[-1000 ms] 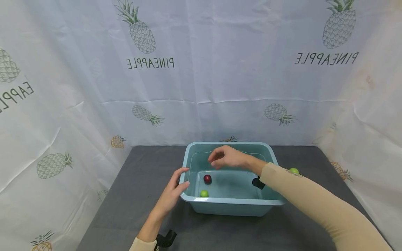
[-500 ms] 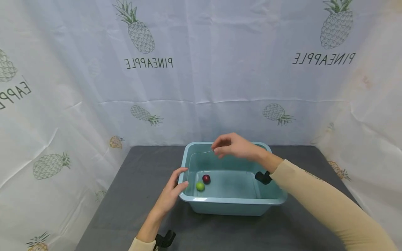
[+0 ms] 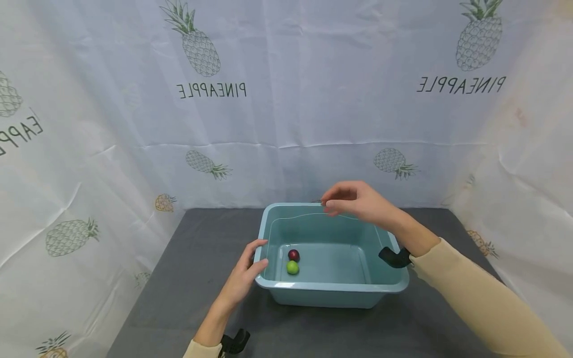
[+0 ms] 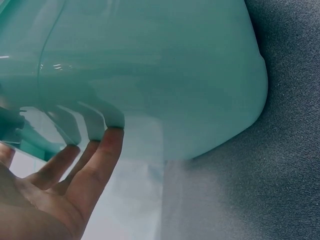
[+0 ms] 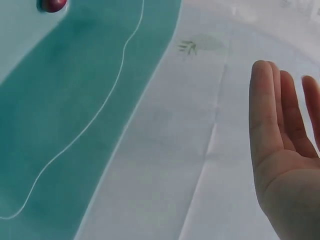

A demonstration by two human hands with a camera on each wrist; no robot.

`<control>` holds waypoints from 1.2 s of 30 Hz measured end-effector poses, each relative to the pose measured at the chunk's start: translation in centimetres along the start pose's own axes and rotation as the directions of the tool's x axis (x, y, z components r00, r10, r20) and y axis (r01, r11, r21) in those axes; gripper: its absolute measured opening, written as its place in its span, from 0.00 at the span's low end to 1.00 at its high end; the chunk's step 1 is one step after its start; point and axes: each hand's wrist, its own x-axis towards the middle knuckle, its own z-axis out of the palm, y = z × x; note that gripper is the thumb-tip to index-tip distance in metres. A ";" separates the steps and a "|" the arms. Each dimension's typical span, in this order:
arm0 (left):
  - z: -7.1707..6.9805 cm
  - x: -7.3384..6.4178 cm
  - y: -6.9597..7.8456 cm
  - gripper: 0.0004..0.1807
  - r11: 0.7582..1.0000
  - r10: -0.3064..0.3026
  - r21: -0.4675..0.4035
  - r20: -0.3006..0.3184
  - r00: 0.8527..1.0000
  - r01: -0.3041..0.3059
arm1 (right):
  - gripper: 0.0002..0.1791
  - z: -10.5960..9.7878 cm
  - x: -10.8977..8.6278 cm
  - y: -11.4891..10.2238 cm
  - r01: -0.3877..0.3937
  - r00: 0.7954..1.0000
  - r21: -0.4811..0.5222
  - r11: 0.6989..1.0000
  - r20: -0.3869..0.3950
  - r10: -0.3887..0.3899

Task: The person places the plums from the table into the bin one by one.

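A light blue plastic basin stands on the dark grey tabletop. On its floor, toward the left, a small dark red round fruit lies just behind a small green round fruit. My left hand rests at the basin's left rim. In the left wrist view, fairly straight fingers touch its outer wall. My right hand hovers above the basin's back edge, holding nothing. Its fingers are extended in the right wrist view, where the red fruit shows at the top left corner.
The grey tabletop stretches to both sides of the basin. A white pineapple-print cloth hangs behind and at the sides. My right forearm and sleeve hide part of the table on the right.
My right hand has moved up and to the right. The green fruit in the basin has rolled near the red one. Another green fruit, seen earlier right of the basin, is out of sight.
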 end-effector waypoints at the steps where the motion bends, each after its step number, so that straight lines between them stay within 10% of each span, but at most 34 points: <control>1: 0.0 0.0 0.0 0.25 1.000 -0.002 0.001 0.000 1.000 0.002 | 0.13 -0.1 -0.3 0.0 -0.003 1.000 0.000 1.000 -0.010 0.003; 22: 0.0 0.0 0.1 0.24 1.000 -0.020 0.010 -0.009 1.000 0.021 | 0.11 -1.6 -6.6 -0.5 0.021 0.959 -0.246 0.969 -0.270 -0.089; 36: 0.0 0.0 0.0 0.25 1.000 -0.010 0.013 -0.006 1.000 0.010 | 0.12 -2.8 -9.3 2.9 -0.025 0.843 -0.332 0.943 -0.514 -0.158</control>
